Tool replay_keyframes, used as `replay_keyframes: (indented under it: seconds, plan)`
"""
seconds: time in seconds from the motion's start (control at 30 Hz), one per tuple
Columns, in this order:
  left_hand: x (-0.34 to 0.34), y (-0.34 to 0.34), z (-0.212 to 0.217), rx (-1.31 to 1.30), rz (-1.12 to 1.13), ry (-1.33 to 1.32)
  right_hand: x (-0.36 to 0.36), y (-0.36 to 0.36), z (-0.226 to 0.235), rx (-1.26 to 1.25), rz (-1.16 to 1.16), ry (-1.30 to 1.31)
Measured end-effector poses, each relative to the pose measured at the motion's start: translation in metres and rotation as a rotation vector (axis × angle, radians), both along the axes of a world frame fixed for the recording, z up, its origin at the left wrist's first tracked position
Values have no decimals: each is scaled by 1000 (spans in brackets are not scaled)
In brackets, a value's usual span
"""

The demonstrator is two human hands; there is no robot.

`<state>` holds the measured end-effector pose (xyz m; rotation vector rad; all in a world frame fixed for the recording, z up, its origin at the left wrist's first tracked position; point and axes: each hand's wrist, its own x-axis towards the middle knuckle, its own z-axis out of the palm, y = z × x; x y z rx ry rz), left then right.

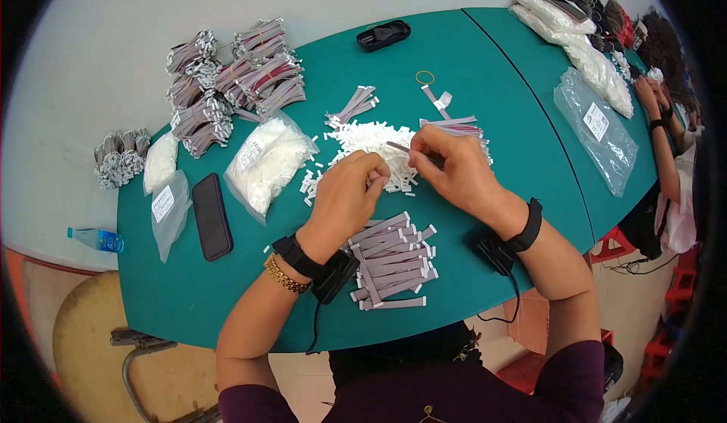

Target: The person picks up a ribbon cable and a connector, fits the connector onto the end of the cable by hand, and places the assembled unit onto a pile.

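Above a heap of small white plastic connector pieces (375, 137), my two hands work close together. My left hand (344, 197) is closed in a pinch at the heap's near left side; whatever its fingertips hold is too small or hidden. A short grey flat ribbon cable (398, 147) sticks out from between the thumb and fingers of my right hand (458, 171), pointing toward the left hand. Nearer to me lies a loose pile of grey ribbon cables with white ends (394, 260). Just beyond the right hand rests a cable bundle (454, 124), partly covered by that hand.
Bundled cables (261, 71) are stacked at the far left. A bag of white pieces (269, 162), a black phone (212, 217) and a bottle (96, 239) stand left. A black case (383, 35) lies at the back. Another person's hand (649, 93) is at the right, past a clear bag (597, 131).
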<state>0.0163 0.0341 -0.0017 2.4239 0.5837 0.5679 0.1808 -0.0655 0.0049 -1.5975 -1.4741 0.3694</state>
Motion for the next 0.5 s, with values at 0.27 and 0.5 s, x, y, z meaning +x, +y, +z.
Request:
replay_keyframes:
  seconds: [0.27,0.5]
  plan:
    - [-17,8,9,-549,-18,-130,-4,0,3,-40,83,227]
    - [-13,11,13,-916,-59,-331,-9,0,-2,-95,177,522]
